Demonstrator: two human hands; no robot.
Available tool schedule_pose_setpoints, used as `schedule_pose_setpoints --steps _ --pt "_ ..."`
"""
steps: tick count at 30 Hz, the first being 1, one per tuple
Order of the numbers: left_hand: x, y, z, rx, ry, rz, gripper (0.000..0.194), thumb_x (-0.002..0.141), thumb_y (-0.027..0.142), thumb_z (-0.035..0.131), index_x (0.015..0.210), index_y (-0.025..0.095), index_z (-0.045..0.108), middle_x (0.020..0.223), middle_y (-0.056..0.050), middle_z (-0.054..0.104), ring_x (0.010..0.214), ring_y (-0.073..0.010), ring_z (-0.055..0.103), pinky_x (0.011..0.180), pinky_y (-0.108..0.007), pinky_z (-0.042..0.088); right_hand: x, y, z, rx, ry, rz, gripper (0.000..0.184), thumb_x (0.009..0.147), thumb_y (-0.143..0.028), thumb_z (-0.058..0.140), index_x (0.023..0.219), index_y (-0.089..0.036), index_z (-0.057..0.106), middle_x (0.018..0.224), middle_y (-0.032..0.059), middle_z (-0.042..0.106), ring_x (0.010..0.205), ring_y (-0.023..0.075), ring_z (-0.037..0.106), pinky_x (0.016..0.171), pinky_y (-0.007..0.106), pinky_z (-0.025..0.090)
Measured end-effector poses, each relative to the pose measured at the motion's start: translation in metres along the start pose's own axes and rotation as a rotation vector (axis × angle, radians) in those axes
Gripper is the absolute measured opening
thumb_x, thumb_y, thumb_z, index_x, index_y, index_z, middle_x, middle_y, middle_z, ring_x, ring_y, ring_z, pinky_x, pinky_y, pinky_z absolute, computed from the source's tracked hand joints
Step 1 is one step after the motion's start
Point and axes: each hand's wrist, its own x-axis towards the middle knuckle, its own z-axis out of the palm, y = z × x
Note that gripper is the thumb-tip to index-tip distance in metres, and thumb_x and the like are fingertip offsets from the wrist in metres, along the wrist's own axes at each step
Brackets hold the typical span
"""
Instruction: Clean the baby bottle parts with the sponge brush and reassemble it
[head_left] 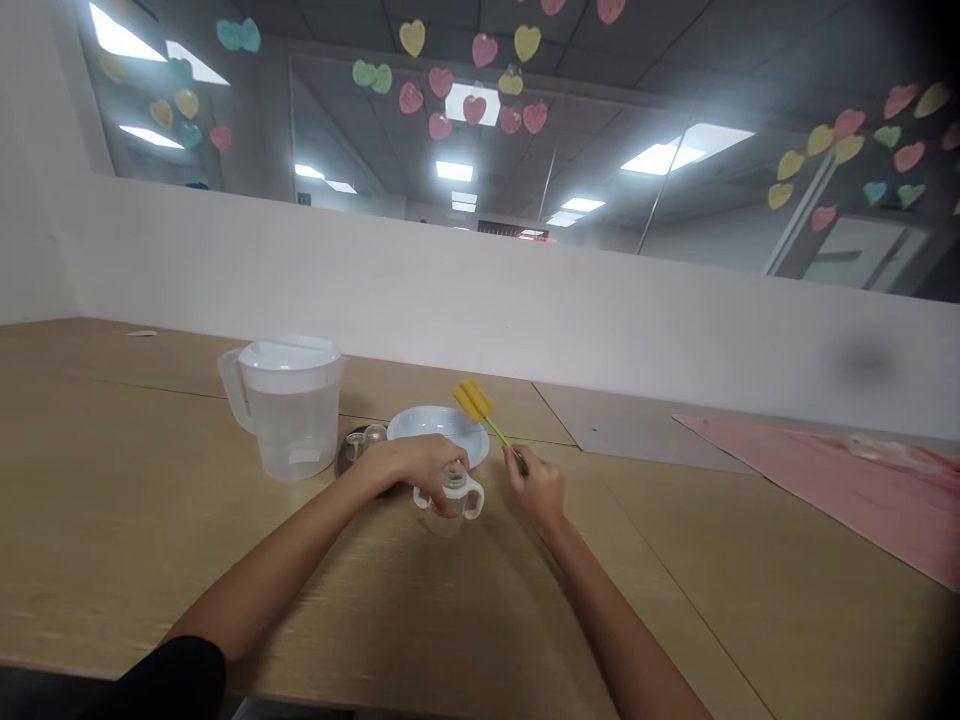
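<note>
My left hand (431,465) is closed around a small clear baby bottle (444,522) with two white side handles. The bottle is upright with its mouth uncovered, low over the table or on it; I cannot tell which. In my right hand (538,492) is the green handle of a sponge brush (474,400), its yellow sponge head pointing up and to the left. Behind both hands stands a white bowl (472,455), partly covered by my left hand. Small clear bottle parts (374,434) lie on a dark round dish (343,462), half hidden by my left forearm.
A lidded translucent pitcher (296,420) stands left of the bowl. Pink cloth (840,480) and a grey sheet (637,425) cover the table (150,520) at the right. The white wall (480,290) with windows rises behind.
</note>
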Motion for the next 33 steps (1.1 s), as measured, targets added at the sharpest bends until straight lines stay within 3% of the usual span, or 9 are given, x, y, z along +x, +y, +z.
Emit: schedule_pose_setpoints --steps 5,10,14,17,22,26,33 --pt "-0.005 -0.002 -0.011 -0.11 0.115 0.138 0.052 0.053 0.037 0.074 0.101 0.023 0.061 0.098 0.0 0.063 0.091 -0.0202 0.057 0.072 -0.024 0.042 0.003 -0.002 -0.005 0.032 -0.022 0.105 0.044 0.091 -0.04 0.035 0.084 -0.014 0.069 0.062 0.0062 0.066 0.05 0.0112 0.055 0.051 0.02 0.03" --pt "-0.018 -0.017 -0.03 -0.34 0.414 0.178 0.055 0.058 0.032 0.072 0.11 0.022 0.058 0.108 -0.003 0.058 0.098 -0.0204 0.056 0.083 -0.029 0.044 0.004 -0.011 -0.016 0.138 0.029 0.163 0.043 0.09 -0.033 0.03 0.095 -0.011 0.067 0.06 0.0043 0.063 0.052 0.0128 0.056 0.055 0.021 0.037" --pt "-0.013 -0.034 -0.031 -0.339 0.718 0.077 0.06 0.057 0.032 0.072 0.114 0.021 0.057 0.115 -0.006 0.054 0.105 -0.023 0.054 0.087 -0.034 0.045 0.004 -0.02 -0.023 0.247 0.08 0.054 0.04 0.092 -0.031 0.032 0.104 -0.013 0.065 0.078 0.0076 0.069 0.062 0.013 0.06 0.061 0.021 0.043" --pt "-0.004 -0.045 -0.026 -0.297 0.863 0.013 0.059 0.059 0.031 0.07 0.115 0.02 0.056 0.115 -0.006 0.057 0.106 -0.0226 0.053 0.086 -0.033 0.046 0.005 -0.024 -0.023 0.313 0.044 -0.045 0.036 0.092 -0.028 0.036 0.108 -0.015 0.065 0.09 0.0083 0.07 0.069 0.0129 0.063 0.067 0.021 0.046" --pt "0.006 -0.068 -0.018 -0.18 0.915 -0.045 0.06 0.06 0.03 0.07 0.117 0.019 0.056 0.115 -0.005 0.062 0.103 -0.0236 0.056 0.087 -0.035 0.045 0.004 -0.024 -0.019 0.367 -0.085 -0.105 0.035 0.092 -0.025 0.036 0.112 -0.016 0.063 0.099 0.0077 0.069 0.081 0.0137 0.064 0.072 0.021 0.047" --pt "0.007 -0.076 -0.018 0.024 0.909 -0.032 0.054 0.06 0.025 0.07 0.113 0.018 0.059 0.113 -0.006 0.064 0.103 -0.0248 0.056 0.092 -0.039 0.04 0.01 -0.022 -0.022 0.258 -0.255 -0.089 0.036 0.091 -0.025 0.035 0.114 -0.016 0.062 0.096 0.0081 0.07 0.077 0.015 0.065 0.069 0.022 0.045" --pt "0.007 -0.074 -0.02 0.101 0.952 -0.042 0.053 0.06 0.019 0.067 0.112 0.018 0.059 0.11 -0.006 0.065 0.099 -0.0245 0.057 0.089 -0.037 0.041 0.065 -0.048 -0.072 -0.074 -0.517 -0.094 0.031 0.091 -0.027 0.038 0.107 -0.024 0.064 0.081 0.0039 0.07 0.069 0.0151 0.062 0.054 0.022 0.032"
